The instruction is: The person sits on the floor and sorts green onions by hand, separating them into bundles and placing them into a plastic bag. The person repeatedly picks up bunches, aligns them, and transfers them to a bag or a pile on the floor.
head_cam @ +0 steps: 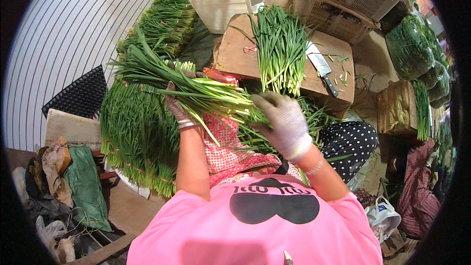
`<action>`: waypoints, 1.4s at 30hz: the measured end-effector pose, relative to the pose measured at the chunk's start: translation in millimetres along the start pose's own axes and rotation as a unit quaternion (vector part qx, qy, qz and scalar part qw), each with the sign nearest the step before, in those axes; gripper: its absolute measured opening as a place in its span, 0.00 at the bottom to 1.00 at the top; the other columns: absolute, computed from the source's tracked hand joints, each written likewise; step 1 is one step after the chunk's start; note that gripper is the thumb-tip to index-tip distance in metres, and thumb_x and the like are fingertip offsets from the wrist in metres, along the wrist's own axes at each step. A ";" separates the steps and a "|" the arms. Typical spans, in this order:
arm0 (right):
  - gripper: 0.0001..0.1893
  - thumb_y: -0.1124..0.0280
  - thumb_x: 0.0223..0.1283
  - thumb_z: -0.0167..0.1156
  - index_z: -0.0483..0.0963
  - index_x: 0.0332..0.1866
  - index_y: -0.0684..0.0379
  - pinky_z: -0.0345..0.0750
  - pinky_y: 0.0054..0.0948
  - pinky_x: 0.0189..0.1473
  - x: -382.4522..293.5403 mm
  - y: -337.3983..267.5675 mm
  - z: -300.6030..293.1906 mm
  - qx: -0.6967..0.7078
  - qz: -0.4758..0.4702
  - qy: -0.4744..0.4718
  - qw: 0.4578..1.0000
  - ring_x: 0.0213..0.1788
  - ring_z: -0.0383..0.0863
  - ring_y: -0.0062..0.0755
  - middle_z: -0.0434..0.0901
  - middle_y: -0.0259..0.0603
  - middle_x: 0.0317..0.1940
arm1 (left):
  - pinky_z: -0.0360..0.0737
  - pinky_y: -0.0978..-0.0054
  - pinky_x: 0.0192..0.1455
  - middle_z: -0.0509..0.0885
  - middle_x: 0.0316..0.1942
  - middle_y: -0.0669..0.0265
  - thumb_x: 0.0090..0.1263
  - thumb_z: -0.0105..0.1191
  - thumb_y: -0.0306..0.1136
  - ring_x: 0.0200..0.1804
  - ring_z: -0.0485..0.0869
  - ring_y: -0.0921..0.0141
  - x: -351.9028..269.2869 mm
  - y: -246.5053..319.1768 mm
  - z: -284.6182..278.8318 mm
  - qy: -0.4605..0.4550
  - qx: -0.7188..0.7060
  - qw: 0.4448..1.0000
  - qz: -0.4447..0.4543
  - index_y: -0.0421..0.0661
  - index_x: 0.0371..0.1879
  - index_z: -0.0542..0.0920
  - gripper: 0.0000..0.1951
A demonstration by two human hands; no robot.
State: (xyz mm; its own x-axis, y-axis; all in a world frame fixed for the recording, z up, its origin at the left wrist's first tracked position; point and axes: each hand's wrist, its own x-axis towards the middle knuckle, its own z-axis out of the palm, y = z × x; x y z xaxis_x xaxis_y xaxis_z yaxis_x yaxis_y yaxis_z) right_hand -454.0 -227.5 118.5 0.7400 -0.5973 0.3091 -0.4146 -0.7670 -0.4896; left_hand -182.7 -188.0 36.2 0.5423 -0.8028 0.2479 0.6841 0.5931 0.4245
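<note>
My gloved left hand (pixel 180 108) holds a loose bunch of garlic chives (pixel 184 79) above my lap, green leaves to the left and pale stem ends to the right. At those ends is my gloved right hand (pixel 281 123), slightly blurred, with thumb and fingers apart; whether its fingertips touch the stems I cannot tell. Another pile of chives (pixel 281 51) lies on a brown board-like block (pixel 235 53) ahead. To its right rests a cleaver (pixel 320 64) with a black handle, beside cut stem pieces (pixel 344 77).
Tied chive bundles (pixel 136 140) are stacked at my left, with more bundles (pixel 165 22) behind. A pale plastic crate (pixel 220 0) and stacked crates (pixel 338 7) stand beyond the block. Loose leaves (pixel 254 143) cover part of my lap. Another person's striped sleeve (pixel 419 191) shows at right.
</note>
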 end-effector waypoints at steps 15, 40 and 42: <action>0.08 0.76 0.54 0.64 0.76 0.40 0.60 0.74 0.44 0.41 27.7 -11.3 47.4 0.055 -0.009 0.182 0.982 0.37 0.77 0.53 0.78 0.49 0.35 | 0.83 0.57 0.52 0.86 0.37 0.54 0.65 0.59 0.43 0.42 0.85 0.57 1.7 8.0 0.2 0.077 -0.015 0.997 -0.012 0.40 0.46 0.81 0.19; 0.05 0.67 0.51 0.58 0.78 0.32 0.52 0.72 0.41 0.39 61.9 -28.9 33.9 -0.160 -0.214 -0.106 0.958 0.38 0.78 0.43 0.76 0.41 0.33 | 0.86 0.61 0.50 0.85 0.38 0.56 0.61 0.64 0.44 0.42 0.86 0.58 -14.9 8.0 14.6 0.092 0.025 0.990 -0.101 0.37 0.43 0.80 0.21; 0.06 0.69 0.52 0.58 0.79 0.36 0.54 0.72 0.41 0.41 57.9 -25.9 34.5 -0.151 -0.195 -0.127 0.961 0.40 0.76 0.44 0.76 0.41 0.36 | 0.86 0.60 0.49 0.85 0.39 0.54 0.62 0.64 0.42 0.42 0.86 0.58 -14.7 6.4 12.9 0.084 -0.010 0.992 -0.089 0.37 0.47 0.79 0.22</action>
State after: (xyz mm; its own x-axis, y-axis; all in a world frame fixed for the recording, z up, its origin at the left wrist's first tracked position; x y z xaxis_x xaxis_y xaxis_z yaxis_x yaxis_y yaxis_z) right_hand -382.2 -234.1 120.9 0.9597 -0.2041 0.1932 -0.1861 -0.9766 -0.1074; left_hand -192.6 -173.2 46.5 0.4839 -0.8748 0.0213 0.7855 0.4450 0.4301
